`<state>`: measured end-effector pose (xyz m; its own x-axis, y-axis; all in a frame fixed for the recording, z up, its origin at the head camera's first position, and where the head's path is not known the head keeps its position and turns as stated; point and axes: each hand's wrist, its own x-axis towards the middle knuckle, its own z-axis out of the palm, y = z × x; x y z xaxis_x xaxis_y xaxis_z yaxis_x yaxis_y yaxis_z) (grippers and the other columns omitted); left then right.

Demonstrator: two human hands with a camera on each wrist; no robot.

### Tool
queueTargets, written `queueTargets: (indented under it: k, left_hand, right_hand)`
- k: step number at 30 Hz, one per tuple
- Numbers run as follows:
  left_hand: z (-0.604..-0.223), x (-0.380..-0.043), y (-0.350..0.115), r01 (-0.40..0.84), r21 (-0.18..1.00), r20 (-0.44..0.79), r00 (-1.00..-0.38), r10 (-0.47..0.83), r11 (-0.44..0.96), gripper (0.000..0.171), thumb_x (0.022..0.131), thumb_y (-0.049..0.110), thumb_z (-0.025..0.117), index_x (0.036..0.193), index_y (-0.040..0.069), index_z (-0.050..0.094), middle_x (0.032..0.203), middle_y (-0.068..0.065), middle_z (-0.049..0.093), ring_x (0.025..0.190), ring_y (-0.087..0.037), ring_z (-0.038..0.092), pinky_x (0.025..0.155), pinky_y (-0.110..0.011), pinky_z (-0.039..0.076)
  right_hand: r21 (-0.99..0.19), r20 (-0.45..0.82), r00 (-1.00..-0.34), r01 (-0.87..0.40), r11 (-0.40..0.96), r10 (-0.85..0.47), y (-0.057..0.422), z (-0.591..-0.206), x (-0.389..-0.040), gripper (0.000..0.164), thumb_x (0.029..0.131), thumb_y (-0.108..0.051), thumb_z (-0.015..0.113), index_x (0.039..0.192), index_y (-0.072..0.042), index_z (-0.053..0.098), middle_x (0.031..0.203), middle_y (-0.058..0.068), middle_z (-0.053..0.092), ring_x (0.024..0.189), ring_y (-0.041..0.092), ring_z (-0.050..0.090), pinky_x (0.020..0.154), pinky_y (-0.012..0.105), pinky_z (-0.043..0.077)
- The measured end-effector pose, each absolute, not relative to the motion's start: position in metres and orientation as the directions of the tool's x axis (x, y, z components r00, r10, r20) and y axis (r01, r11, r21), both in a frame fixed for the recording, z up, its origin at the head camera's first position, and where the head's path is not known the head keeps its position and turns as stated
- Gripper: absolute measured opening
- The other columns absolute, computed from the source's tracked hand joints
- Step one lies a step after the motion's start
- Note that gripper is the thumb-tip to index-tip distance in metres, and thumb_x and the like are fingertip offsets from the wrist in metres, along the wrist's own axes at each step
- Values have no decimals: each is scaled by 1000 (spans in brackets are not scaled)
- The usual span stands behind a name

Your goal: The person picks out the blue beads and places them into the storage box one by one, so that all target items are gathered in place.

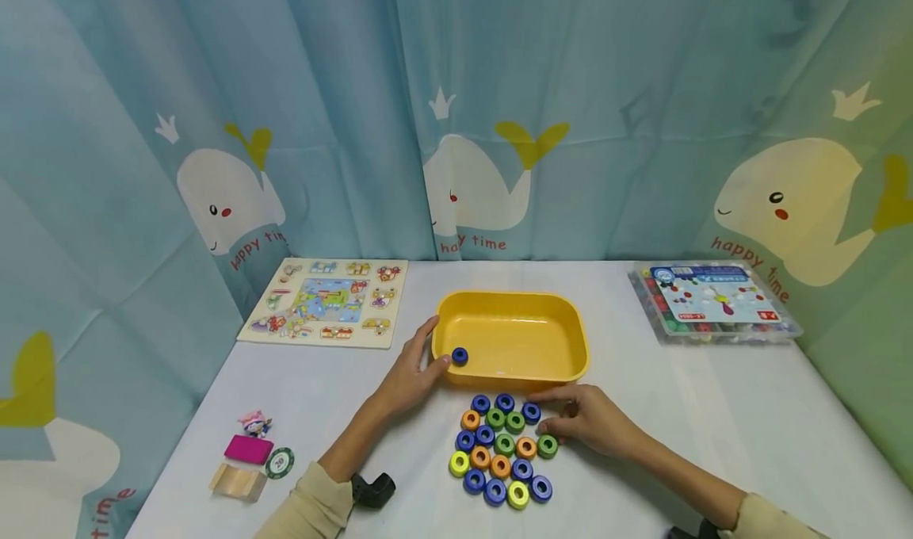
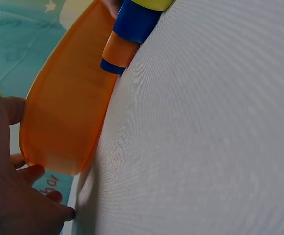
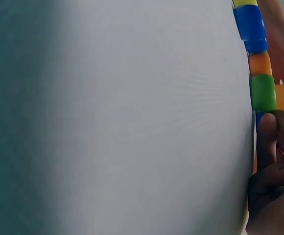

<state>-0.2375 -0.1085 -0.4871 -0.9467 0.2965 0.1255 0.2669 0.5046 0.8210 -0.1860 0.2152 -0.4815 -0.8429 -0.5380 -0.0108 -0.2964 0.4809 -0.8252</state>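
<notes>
A yellow tray [image 1: 513, 379] stands on the table with one blue ring [image 1: 460, 356] in its front left corner. My left hand [image 1: 410, 376] grips the tray's left end, thumb at the front corner and fingers along the outer side. In the left wrist view, the tray's wall [image 2: 66, 112] rises beside the fingers. In front of the tray lie several thick rings in blue, green, orange and yellow. My right hand [image 1: 595, 420] has index finger and thumb on either side of a blue ring [image 1: 531, 412] at the group's upper right. A green ring [image 1: 548, 446] sits just below the thumb.
A wooden puzzle board [image 1: 388, 285] lies at the back left. At the back right stands a clear box of beads [image 1: 720, 301]. A small figure [image 1: 255, 423], pink block [image 1: 248, 449], green chip [image 1: 280, 463] and wooden piece [image 1: 238, 482] lie at the left.
</notes>
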Motion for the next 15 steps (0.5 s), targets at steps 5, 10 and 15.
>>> queueTargets:
  k: [5, 10, 15]
  left_hand:
    - [-485, -237, -108, 268, 820, 129, -947, 293, 505, 68, 91, 43, 53, 148, 33, 17, 151, 3, 22, 136, -21, 20, 108, -48, 18]
    - [-485, -237, -108, 255, 823, 116, -950, 288, 508, 68, 91, 43, 53, 148, 34, 17, 151, 4, 21, 137, -20, 19, 108, -48, 18]
    - [-487, -237, -108, 254, 826, 116, -950, 290, 503, 68, 91, 43, 53, 148, 34, 16, 151, 4, 21, 137, -20, 19, 108, -49, 17]
  right_hand:
    - [-770, 42, -853, -359, 527, -520, 211, -482, -186, 38, 79, -34, 73, 115, -21, 67, 79, -8, 63, 56, 8, 54, 49, 24, 47]
    - [-730, 39, -876, -354, 585, -481, 208, -482, -185, 35, 78, -36, 74, 111, -25, 68, 73, -9, 59, 58, 8, 50, 50, 23, 43]
    - [-727, 10, -889, -320, 607, -457, 206, -475, -180, 34, 77, -35, 75, 108, -25, 69, 69, -8, 57, 57, 8, 50, 49, 22, 43]
